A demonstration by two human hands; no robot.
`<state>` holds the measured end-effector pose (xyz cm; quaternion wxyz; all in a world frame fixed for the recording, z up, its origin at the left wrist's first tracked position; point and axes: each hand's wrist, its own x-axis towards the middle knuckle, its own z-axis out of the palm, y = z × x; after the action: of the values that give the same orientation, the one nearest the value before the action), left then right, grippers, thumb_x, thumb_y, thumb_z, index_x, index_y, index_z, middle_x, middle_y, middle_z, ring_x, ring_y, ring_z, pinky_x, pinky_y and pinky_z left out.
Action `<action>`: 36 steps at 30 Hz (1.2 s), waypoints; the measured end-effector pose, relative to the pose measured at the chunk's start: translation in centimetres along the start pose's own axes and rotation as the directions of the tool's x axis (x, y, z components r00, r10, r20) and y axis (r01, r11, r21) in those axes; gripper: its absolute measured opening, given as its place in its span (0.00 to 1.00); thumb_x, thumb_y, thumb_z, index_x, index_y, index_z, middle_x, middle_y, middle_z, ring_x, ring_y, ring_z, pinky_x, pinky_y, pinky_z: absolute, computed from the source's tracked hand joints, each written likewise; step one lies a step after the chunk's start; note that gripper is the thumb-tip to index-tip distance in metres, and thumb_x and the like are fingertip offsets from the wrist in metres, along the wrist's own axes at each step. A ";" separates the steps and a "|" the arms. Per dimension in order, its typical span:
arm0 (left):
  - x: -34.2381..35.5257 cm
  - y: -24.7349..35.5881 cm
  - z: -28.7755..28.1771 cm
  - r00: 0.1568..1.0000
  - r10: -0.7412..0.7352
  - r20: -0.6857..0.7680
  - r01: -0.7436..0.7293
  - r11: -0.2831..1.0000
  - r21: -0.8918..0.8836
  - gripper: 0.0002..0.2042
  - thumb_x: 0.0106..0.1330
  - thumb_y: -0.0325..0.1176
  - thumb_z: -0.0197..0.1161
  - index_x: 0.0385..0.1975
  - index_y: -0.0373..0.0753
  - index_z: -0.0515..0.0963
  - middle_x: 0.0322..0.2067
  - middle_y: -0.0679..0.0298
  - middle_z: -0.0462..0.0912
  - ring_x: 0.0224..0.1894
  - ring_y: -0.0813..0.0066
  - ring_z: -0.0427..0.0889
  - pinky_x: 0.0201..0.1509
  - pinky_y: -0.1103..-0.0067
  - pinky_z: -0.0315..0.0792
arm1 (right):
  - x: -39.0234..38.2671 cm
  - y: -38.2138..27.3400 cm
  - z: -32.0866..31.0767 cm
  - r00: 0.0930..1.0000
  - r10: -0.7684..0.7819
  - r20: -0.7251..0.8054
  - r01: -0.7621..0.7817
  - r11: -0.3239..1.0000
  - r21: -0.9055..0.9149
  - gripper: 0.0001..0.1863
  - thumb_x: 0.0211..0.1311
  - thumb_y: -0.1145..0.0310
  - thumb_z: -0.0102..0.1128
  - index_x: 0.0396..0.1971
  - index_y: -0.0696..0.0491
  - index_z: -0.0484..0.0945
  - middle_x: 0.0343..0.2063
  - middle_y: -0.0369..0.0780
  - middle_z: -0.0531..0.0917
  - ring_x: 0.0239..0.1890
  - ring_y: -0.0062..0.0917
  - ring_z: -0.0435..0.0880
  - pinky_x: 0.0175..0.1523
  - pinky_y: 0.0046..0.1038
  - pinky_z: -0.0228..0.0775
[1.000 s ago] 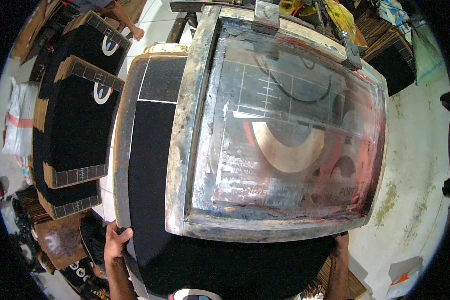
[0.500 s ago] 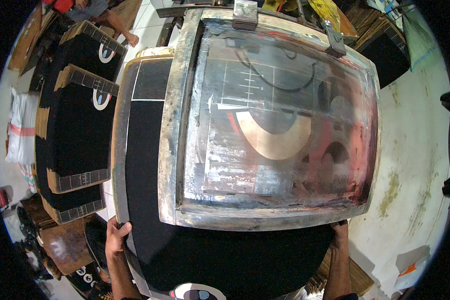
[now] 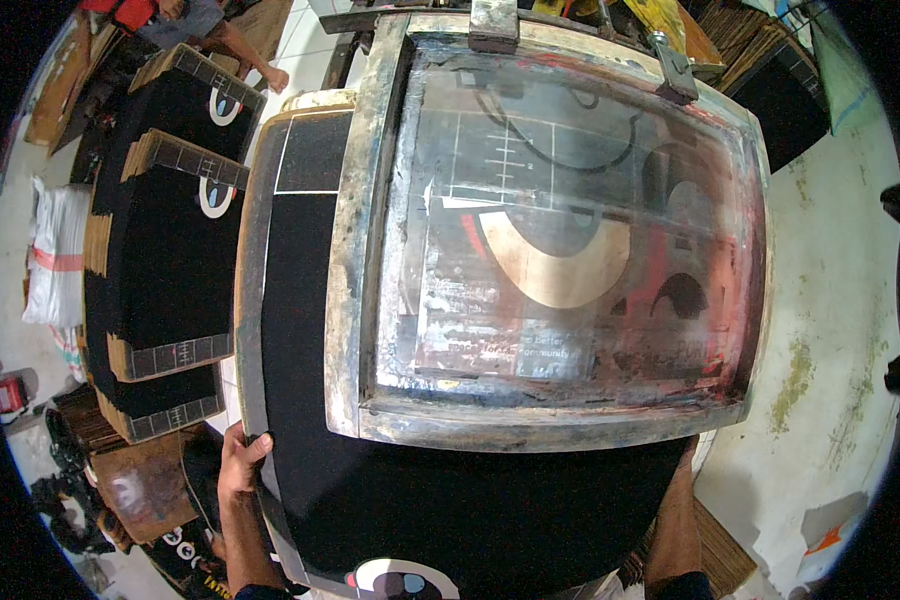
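A large black cardboard sheet (image 3: 470, 500) with thin white lines and a printed eye at its near end lies partly beneath a wooden screen-printing frame (image 3: 570, 432). The frame's translucent mesh (image 3: 570, 330) carries curved shapes and reddish ink smears. My left hand (image 3: 242, 462) is closed on the sheet's left edge, thumb on top, fingers underneath. At the opposite edge, my right hand (image 3: 691, 452) reaches up beside the sheet under the frame's near right corner; its fingers are hidden.
Stacks of similar black printed sheets (image 3: 175, 250) stand on the left. Metal clamps (image 3: 494, 25) hold the frame's far side. Another person's hand (image 3: 276, 78) shows at the far left. More stacked cardboard (image 3: 775, 100) sits far right, beside a stained white wall (image 3: 820, 300).
The whole view has shifted slightly, so things appear a little further right. My right hand is now more hidden behind the sheet and frame. My left hand keeps its hold on the edge.
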<state>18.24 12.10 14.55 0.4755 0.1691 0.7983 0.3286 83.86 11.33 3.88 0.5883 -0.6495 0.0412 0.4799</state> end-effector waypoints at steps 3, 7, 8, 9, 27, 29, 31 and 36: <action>0.0 0.2 0.2 0.999 0.036 0.040 -0.035 0.999 -0.033 0.28 0.51 0.38 0.79 0.49 0.28 0.80 0.38 0.60 0.85 0.39 0.68 0.82 0.51 0.71 0.73 | -0.3 0.2 -0.1 1.000 0.005 0.002 -0.005 1.000 -0.008 0.20 0.66 0.61 0.51 0.49 0.59 0.80 0.46 0.43 0.84 0.50 0.34 0.81 0.57 0.37 0.74; 0.2 0.2 0.0 0.996 0.048 0.072 -0.048 0.999 -0.011 0.27 0.52 0.37 0.78 0.48 0.28 0.80 0.39 0.60 0.86 0.39 0.69 0.82 0.50 0.72 0.73 | -0.2 0.3 -0.1 1.000 0.004 0.008 -0.004 1.000 -0.025 0.20 0.66 0.61 0.52 0.50 0.59 0.79 0.46 0.43 0.84 0.50 0.35 0.82 0.57 0.37 0.74; 0.2 0.2 0.0 0.997 0.038 0.074 -0.038 0.999 -0.012 0.26 0.52 0.37 0.78 0.48 0.28 0.80 0.39 0.60 0.86 0.40 0.69 0.82 0.50 0.72 0.73 | -0.1 0.3 -0.1 1.000 0.003 0.010 -0.003 1.000 -0.028 0.20 0.66 0.61 0.52 0.50 0.59 0.79 0.47 0.43 0.84 0.50 0.35 0.82 0.57 0.37 0.75; 0.2 0.1 -0.1 0.997 0.038 0.062 -0.037 0.999 -0.008 0.26 0.52 0.37 0.78 0.48 0.28 0.80 0.39 0.60 0.86 0.40 0.69 0.82 0.50 0.72 0.73 | -0.1 0.3 -0.1 1.000 0.003 0.008 -0.003 1.000 -0.030 0.20 0.66 0.61 0.52 0.50 0.59 0.79 0.47 0.43 0.84 0.50 0.35 0.82 0.57 0.37 0.75; 0.4 -0.6 -0.9 0.997 0.027 0.075 -0.034 0.996 0.086 0.29 0.58 0.40 0.76 0.55 0.33 0.72 0.45 0.61 0.80 0.48 0.69 0.77 0.55 0.71 0.68 | 1.0 0.5 0.4 1.000 0.008 0.016 -0.008 0.999 -0.034 0.22 0.64 0.60 0.56 0.52 0.58 0.78 0.48 0.43 0.84 0.50 0.36 0.82 0.57 0.38 0.76; 0.4 -0.5 -0.9 0.997 0.031 0.065 -0.037 0.995 0.097 0.29 0.58 0.41 0.76 0.55 0.33 0.72 0.45 0.61 0.79 0.47 0.69 0.77 0.54 0.71 0.68 | 1.1 0.4 0.5 1.000 0.012 0.028 -0.011 0.999 -0.034 0.22 0.64 0.60 0.56 0.52 0.58 0.78 0.48 0.43 0.84 0.50 0.36 0.82 0.57 0.38 0.76; 0.3 -0.3 -0.9 0.996 0.046 0.078 -0.057 0.989 0.134 0.29 0.59 0.41 0.75 0.54 0.33 0.72 0.45 0.61 0.79 0.47 0.69 0.77 0.53 0.70 0.69 | 1.0 0.3 0.6 0.999 0.016 0.031 -0.015 0.999 -0.035 0.22 0.63 0.60 0.57 0.53 0.58 0.78 0.48 0.43 0.84 0.50 0.36 0.82 0.57 0.38 0.76; 0.1 -0.2 -1.0 0.996 0.004 0.085 -0.012 0.995 0.102 0.30 0.58 0.43 0.75 0.55 0.33 0.71 0.43 0.62 0.79 0.45 0.70 0.77 0.50 0.70 0.70 | 1.3 0.3 -0.4 0.999 0.020 0.038 -0.019 1.000 -0.012 0.23 0.63 0.60 0.57 0.53 0.58 0.78 0.49 0.43 0.84 0.50 0.36 0.83 0.56 0.39 0.77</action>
<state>17.39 11.66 14.70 0.4984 0.2103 0.7924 0.2818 84.56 11.59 2.71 0.5806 -0.6433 0.0335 0.4980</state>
